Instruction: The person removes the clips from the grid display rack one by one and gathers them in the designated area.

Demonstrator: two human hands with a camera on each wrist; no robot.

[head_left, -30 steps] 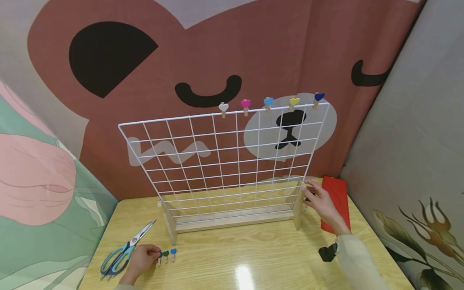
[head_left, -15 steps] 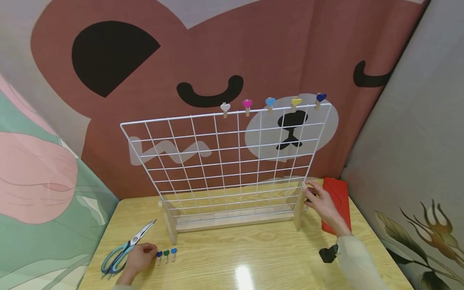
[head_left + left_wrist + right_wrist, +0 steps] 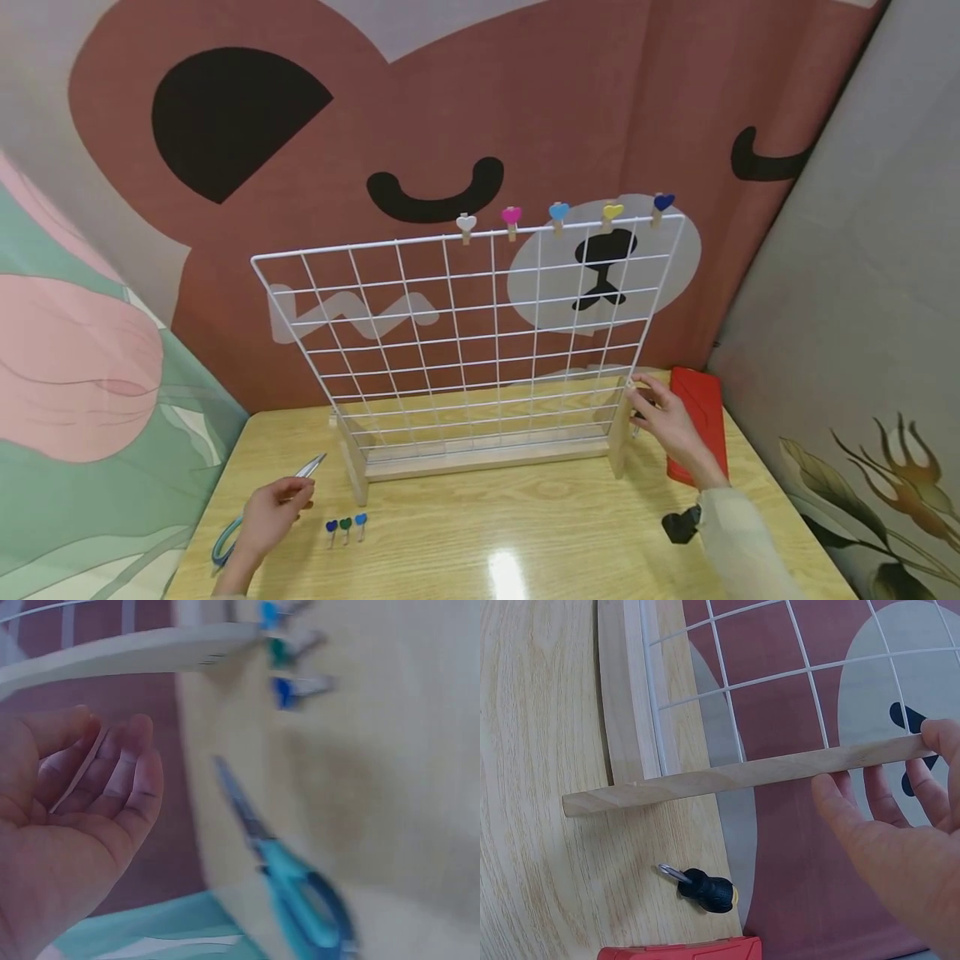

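Note:
A white wire grid stands in a wooden base. Along the right part of its top rail are several heart clothespins: white, pink, light blue, yellow and dark blue. My right hand grips the wooden side post, thumb and fingers on its two edges. My left hand hovers over the scissors, fingers loosely curled with nothing in them. To its right lie dark blue, green and blue clothespins.
Beside the right post, a stubby black screwdriver lies on the table. A red case is near the table's right edge. Patterned cloth hangs close behind the grid and on both sides.
My left hand has drawn away from the three clothespins, up and to the left, and now covers part of the scissors. The right hand keeps its grip on the post.

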